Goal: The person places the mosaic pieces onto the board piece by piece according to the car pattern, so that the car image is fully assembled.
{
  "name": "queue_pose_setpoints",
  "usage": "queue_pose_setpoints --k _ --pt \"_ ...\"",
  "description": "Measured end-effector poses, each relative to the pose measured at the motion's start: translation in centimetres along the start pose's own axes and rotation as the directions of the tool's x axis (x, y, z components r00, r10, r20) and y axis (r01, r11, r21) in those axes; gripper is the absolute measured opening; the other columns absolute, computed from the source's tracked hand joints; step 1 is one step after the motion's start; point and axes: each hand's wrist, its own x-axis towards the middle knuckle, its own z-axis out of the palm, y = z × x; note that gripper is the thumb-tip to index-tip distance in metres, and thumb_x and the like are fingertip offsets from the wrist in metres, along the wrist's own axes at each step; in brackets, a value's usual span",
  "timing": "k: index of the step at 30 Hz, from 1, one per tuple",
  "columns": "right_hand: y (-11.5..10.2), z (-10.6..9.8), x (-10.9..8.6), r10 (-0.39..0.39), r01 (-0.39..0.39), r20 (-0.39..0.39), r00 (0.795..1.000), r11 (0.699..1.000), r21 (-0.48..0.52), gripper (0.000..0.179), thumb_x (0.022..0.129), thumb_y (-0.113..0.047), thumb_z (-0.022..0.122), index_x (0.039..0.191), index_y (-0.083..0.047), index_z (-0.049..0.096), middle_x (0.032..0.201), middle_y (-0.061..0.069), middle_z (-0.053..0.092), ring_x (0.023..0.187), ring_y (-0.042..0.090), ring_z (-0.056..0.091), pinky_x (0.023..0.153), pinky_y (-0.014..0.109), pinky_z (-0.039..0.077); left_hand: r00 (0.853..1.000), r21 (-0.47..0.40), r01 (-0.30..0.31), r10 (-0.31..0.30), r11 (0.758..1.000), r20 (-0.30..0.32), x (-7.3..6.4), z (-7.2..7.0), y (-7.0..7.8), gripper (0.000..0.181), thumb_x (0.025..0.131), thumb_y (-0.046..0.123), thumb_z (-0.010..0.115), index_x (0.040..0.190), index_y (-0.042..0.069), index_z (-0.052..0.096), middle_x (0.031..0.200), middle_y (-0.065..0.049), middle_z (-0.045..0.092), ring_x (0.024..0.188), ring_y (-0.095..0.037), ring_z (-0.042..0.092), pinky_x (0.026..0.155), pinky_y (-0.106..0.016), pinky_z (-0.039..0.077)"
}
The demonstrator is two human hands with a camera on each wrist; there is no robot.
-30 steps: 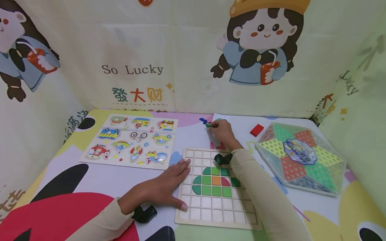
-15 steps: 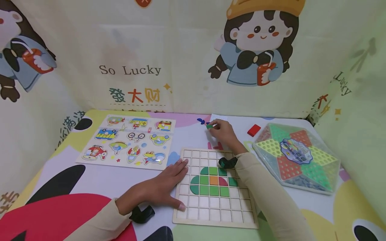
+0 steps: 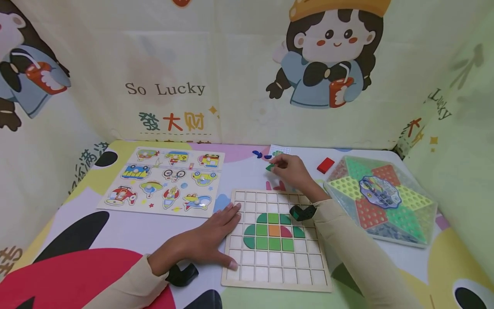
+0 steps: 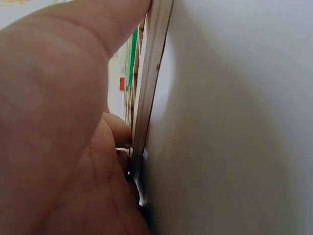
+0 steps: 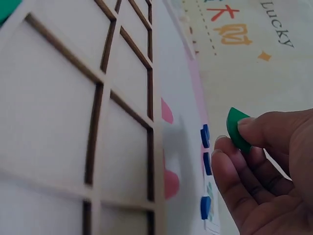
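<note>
My right hand (image 3: 293, 171) pinches a green quarter-round tile (image 5: 236, 128) between thumb and fingers, held above the table beyond the board's far edge. Spread along the left edge of the wooden grid board (image 3: 270, 274), my left hand (image 3: 210, 238) rests with straight fingers and thumb touching the frame. In the board's middle cells lie several green tiles (image 3: 274, 244), an orange square tile (image 3: 274, 231) and a red quarter-round tile (image 3: 286, 232). Several blue pieces (image 3: 257, 154) lie past the right hand, beside a printed card (image 3: 279, 149).
A vehicle puzzle board (image 3: 164, 182) lies to the left. On the right sit a red block (image 3: 326, 165) and a clear-lidded box of Chinese checkers (image 3: 382, 199). A printed cloth wall (image 3: 239, 86) rises behind the table.
The right hand has lifted the green tile off the table near the blue pieces and drawn it slightly back toward the board. The left hand stays on the board's edge.
</note>
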Motion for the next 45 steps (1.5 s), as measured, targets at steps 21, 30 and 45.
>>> queue_pose_setpoints --k 21,30,45 --pt "1.3 -2.1 -3.6 -0.054 0.060 0.096 0.994 0.996 -0.066 0.019 0.093 -0.003 0.063 0.110 -0.003 0.073 0.106 0.008 0.070 0.091 0.023 0.062 0.077 0.034 0.053 1.000 -0.003 -0.010 0.010 1.000 -0.009 0.0 -0.1 0.0 0.115 0.074 0.067 0.071 0.156 0.008 0.016 0.163 0.000 -0.004 0.146 -0.017 -0.012 0.117 -0.047 0.004" --pt "1.7 -2.7 -6.2 -0.088 0.094 0.178 0.980 0.995 -0.025 0.018 0.090 -0.001 0.067 0.107 -0.004 0.074 0.101 0.006 0.070 0.091 0.022 0.064 0.078 0.029 0.055 1.000 -0.008 0.004 -0.004 1.000 -0.001 -0.1 -0.1 0.1 0.115 0.074 0.067 0.071 0.156 0.008 0.017 0.163 0.002 -0.004 0.146 -0.014 -0.013 0.117 -0.045 0.004" --pt "0.2 -2.8 -10.1 -0.142 0.131 0.285 0.948 0.990 0.058 0.019 0.090 0.000 0.067 0.106 -0.007 0.075 0.101 0.001 0.068 0.093 0.021 0.060 0.076 0.025 0.054 1.000 -0.012 0.008 -0.008 1.000 0.001 -0.1 -0.1 0.2 0.114 0.074 0.067 0.071 0.156 0.009 0.017 0.163 0.003 -0.004 0.146 -0.014 -0.013 0.117 -0.045 0.003"
